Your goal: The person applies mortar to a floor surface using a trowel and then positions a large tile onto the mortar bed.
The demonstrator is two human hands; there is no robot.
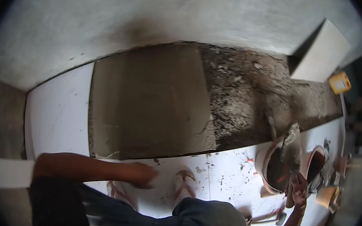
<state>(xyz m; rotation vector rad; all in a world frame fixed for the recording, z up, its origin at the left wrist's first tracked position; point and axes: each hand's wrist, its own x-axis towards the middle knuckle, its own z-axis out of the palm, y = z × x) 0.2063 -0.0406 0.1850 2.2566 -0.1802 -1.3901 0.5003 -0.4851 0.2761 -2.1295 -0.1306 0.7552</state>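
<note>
Grey wall point(225, 17) behind. White tile point(60, 101) down at left, mortar bed point(152, 97) smoothed beside it, rubble point(231, 87) at right uncovered. Right hand point(298, 190) gripping trowel point(291, 152) at bucket point(262, 160). Left hand point(141, 174) blurred, can't tell grip.

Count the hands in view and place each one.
2: the left hand, blurred, near the sandaled feet; the right hand, holding a trowel near a round bucket. No others show, though the dark picture edges could hide some.
</note>
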